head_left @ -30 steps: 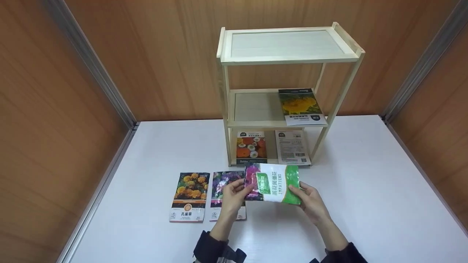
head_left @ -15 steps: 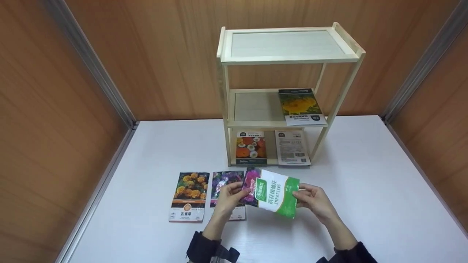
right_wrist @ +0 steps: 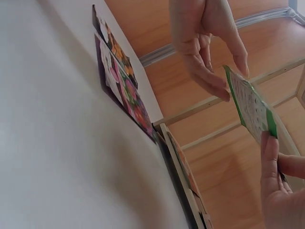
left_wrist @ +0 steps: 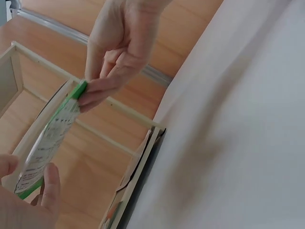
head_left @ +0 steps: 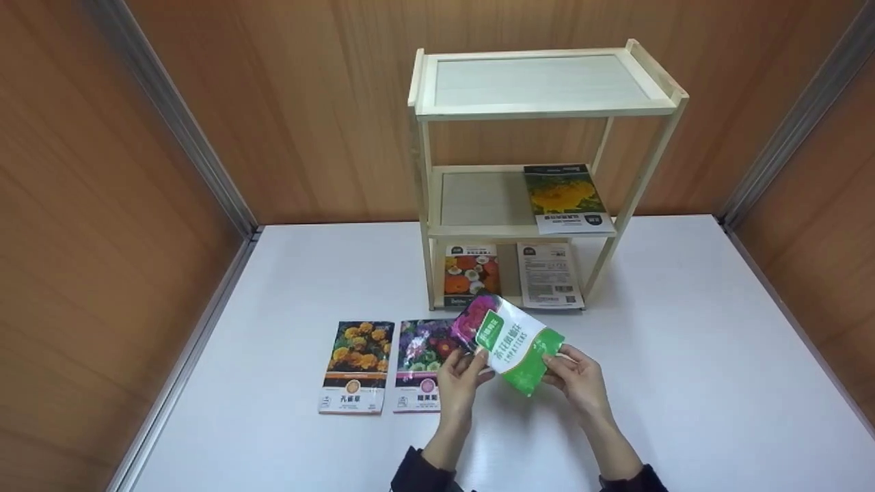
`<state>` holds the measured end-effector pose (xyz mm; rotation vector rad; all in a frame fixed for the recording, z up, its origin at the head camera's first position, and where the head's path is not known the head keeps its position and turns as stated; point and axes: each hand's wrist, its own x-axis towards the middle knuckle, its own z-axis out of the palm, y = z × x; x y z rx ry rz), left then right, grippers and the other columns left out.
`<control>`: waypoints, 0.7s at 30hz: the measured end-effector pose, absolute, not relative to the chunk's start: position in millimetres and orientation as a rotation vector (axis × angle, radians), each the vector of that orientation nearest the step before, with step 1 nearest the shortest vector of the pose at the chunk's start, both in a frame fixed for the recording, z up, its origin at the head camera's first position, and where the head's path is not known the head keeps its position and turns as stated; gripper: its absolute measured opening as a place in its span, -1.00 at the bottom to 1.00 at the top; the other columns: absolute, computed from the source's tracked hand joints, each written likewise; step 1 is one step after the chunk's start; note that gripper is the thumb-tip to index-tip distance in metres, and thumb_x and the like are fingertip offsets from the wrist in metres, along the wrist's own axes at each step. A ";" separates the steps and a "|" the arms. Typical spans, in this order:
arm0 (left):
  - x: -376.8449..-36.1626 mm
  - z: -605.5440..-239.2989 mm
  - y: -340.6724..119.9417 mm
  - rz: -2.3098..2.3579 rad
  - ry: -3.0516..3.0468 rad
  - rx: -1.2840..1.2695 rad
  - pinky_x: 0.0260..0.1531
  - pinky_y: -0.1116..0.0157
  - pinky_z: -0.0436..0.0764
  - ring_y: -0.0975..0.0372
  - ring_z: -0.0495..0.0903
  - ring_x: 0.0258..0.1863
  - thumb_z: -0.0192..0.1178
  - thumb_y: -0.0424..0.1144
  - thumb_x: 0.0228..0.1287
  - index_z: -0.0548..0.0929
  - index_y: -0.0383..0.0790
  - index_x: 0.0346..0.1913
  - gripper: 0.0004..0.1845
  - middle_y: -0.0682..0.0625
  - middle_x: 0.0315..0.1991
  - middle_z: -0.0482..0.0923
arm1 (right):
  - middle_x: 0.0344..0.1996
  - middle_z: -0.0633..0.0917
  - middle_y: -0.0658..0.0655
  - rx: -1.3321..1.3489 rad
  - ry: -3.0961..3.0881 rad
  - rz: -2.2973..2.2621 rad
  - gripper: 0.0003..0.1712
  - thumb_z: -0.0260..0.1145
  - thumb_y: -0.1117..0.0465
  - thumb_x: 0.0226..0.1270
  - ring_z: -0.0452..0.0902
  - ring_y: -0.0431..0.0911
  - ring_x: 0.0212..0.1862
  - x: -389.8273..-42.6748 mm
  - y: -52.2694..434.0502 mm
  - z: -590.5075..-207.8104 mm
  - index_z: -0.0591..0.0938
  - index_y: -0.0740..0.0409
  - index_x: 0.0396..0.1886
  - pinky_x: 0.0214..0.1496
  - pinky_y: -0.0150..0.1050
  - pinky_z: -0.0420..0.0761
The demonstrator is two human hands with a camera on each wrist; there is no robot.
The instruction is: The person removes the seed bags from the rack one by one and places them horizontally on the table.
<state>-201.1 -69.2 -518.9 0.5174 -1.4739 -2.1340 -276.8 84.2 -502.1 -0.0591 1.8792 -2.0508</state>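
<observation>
A seed packet [head_left: 509,340], white and green with pink flowers at one end, is held tilted above the white table [head_left: 683,355], just in front of the wooden rack [head_left: 540,109]. My left hand [head_left: 475,365] pinches its lower left edge. My right hand [head_left: 554,362] pinches its green end. In the left wrist view the packet [left_wrist: 47,138] shows edge-on, the right hand [left_wrist: 86,93] pinching its green rim and the left hand [left_wrist: 28,179] at its near end. In the right wrist view the packet [right_wrist: 250,107] hangs between the left hand [right_wrist: 228,81] and the right hand [right_wrist: 279,157].
Two packets lie flat on the table left of my hands: a marigold one [head_left: 357,365] and a purple one [head_left: 420,362]. The rack's middle shelf holds a yellow-flower packet [head_left: 564,198]; its bottom level holds an orange-flower packet [head_left: 472,273] and a white packet [head_left: 548,273]. Wood-panel walls close in on three sides.
The packet has turned, its pink end swinging up toward the rack and its green end down toward me. My left hand moved right, under the packet, uncovering the purple packet.
</observation>
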 end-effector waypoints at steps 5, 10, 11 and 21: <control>-200.7 -515.4 -52.2 -2.200 -1.420 0.610 -0.33 0.23 0.59 0.12 0.60 -0.34 0.21 -0.31 0.09 0.38 -0.58 -0.01 -0.53 -0.22 -0.26 0.57 | -0.38 0.66 0.18 -0.020 1.875 -2.128 -0.62 0.18 0.39 0.18 0.60 -0.12 -0.41 -271.7 78.3 -505.6 0.40 0.46 -0.02 -0.28 -0.30 0.58; -199.9 -515.4 -44.3 -2.209 -1.406 0.554 -0.34 0.23 0.59 0.11 0.60 -0.33 0.14 -0.42 0.12 0.41 -0.61 -0.05 -0.64 -0.26 -0.26 0.56 | -0.35 0.66 0.20 -0.010 1.886 -2.150 -0.63 0.19 0.38 0.17 0.61 -0.11 -0.39 -267.2 72.7 -508.4 0.41 0.43 -0.02 -0.26 -0.29 0.58; -199.7 -515.2 -43.8 -2.205 -1.412 0.544 -0.34 0.24 0.59 0.11 0.60 -0.33 0.13 -0.43 0.12 0.41 -0.61 -0.06 -0.65 -0.27 -0.26 0.56 | -0.34 0.66 0.20 -0.011 1.889 -2.149 -0.63 0.19 0.38 0.17 0.61 -0.11 -0.38 -266.4 71.8 -509.0 0.41 0.42 -0.02 -0.26 -0.29 0.58; -197.6 -512.8 -53.0 -2.197 -1.498 0.493 -0.39 0.27 0.60 0.10 0.61 -0.37 0.12 -0.49 0.09 0.47 -0.60 -0.14 -0.73 -0.28 -0.29 0.58 | -0.25 0.63 0.28 -0.123 1.887 -2.056 -0.57 0.19 0.39 0.17 0.61 -0.04 -0.32 -265.0 74.8 -505.1 0.38 0.39 0.05 -0.20 -0.23 0.56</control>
